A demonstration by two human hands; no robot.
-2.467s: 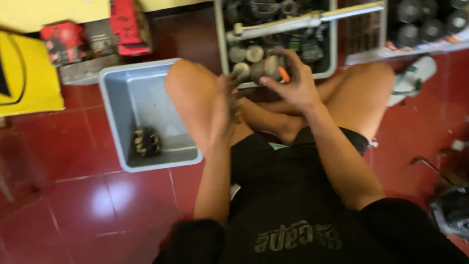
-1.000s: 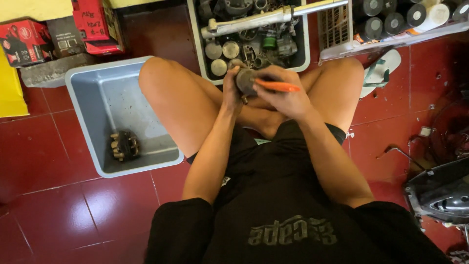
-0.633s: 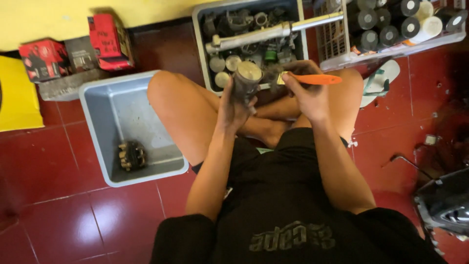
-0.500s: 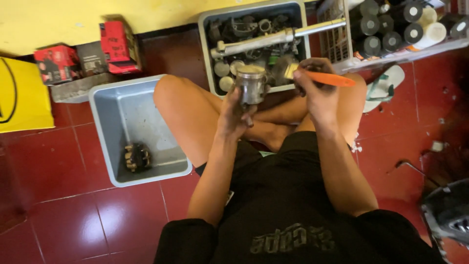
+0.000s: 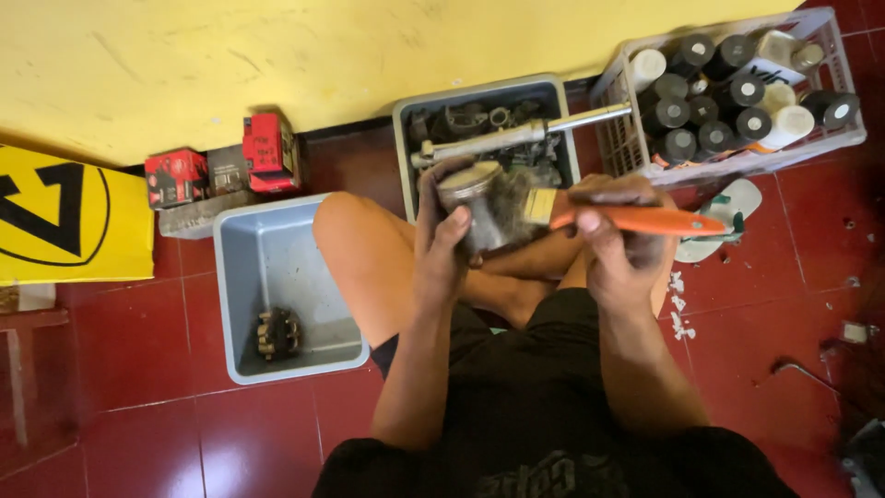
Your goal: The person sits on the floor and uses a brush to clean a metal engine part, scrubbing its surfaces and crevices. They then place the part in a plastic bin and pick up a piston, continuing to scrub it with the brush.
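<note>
I sit cross-legged on a red tiled floor. My left hand [image 5: 441, 247] grips a grey metal piston [image 5: 472, 214], held up over my knees. My right hand [image 5: 616, 242] holds a paintbrush with an orange handle [image 5: 645, 219]; its dark bristles press against the right side of the piston.
A grey plastic tub [image 5: 249, 277] on my left holds one dark metal part [image 5: 278, 332]. A grey bin of metal parts and a long shaft [image 5: 516, 136] stands ahead. A white crate of dark cans [image 5: 737, 92] is at the right, a sandal [image 5: 728, 214] beside it. Red boxes [image 5: 267, 152] line the yellow wall.
My hands took the piston from the parts bin and raised it over my lap; the brush has come against it. The view tilted up toward the wall.
</note>
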